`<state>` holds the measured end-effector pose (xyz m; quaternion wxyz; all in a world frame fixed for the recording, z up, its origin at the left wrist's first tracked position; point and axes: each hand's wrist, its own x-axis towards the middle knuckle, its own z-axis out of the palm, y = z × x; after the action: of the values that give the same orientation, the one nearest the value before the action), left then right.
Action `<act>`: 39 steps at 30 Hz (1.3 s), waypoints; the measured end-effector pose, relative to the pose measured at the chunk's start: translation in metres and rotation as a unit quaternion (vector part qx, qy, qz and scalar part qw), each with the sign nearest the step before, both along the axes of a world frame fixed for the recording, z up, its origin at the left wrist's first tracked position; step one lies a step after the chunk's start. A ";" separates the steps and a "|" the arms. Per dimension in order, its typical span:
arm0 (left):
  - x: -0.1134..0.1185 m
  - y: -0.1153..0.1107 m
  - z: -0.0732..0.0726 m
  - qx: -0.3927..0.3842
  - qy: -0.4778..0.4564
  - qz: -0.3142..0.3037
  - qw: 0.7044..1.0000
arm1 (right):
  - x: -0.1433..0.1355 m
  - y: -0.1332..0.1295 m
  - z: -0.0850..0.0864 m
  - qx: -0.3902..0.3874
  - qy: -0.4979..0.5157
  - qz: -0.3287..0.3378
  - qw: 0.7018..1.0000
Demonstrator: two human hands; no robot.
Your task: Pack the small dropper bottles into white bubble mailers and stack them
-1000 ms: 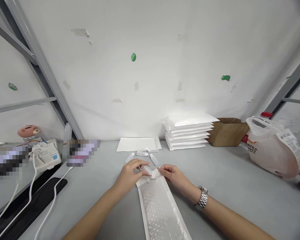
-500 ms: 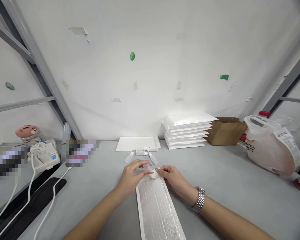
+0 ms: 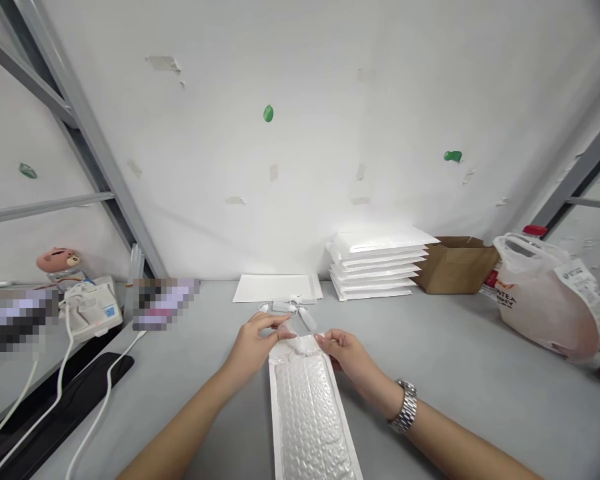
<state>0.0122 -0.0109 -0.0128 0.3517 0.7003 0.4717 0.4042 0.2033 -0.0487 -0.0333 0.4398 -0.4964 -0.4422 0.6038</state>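
A long white bubble mailer point(image 3: 310, 413) lies before me on the grey table, its top end pointing away. My right hand point(image 3: 347, 352), with a metal watch on the wrist, pinches the mailer's top right corner between thumb and fingers. At the top left, my left hand point(image 3: 257, 341) is closed in a pinch on a small translucent strip point(image 3: 286, 327). Whether that strip still joins the mailer I cannot tell. Just beyond the fingers lie several white tags point(image 3: 307, 319) with thin cords, partly hidden by my left hand.
White cards point(image 3: 275, 288) lie near the wall. To their right are stacked mailers point(image 3: 375, 267), an open cardboard box point(image 3: 453, 267) and a plastic carrier bag point(image 3: 545, 300). At left are a power strip point(image 3: 93, 310), white cables point(image 3: 109, 387) and a black mat point(image 3: 75, 410).
My left hand has moved a little left, away from my right hand, with the strip. The mailer's top edge now shows more between the hands. The view has shifted slightly.
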 end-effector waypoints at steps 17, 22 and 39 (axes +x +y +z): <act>0.003 0.001 -0.003 0.013 0.014 -0.014 1.000 | -0.001 -0.002 -0.003 0.034 0.002 0.012 0.999; 0.001 0.008 -0.009 -0.004 0.001 0.037 0.999 | 0.001 0.001 -0.008 0.131 -0.035 0.037 0.990; 0.007 0.000 -0.004 -0.015 0.048 0.012 0.999 | 0.016 0.010 -0.017 0.070 -0.134 0.165 0.975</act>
<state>0.0193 -0.0111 -0.0170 0.3343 0.7079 0.5025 0.3670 0.2188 -0.0384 -0.0505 0.3047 -0.4613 -0.6137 0.5636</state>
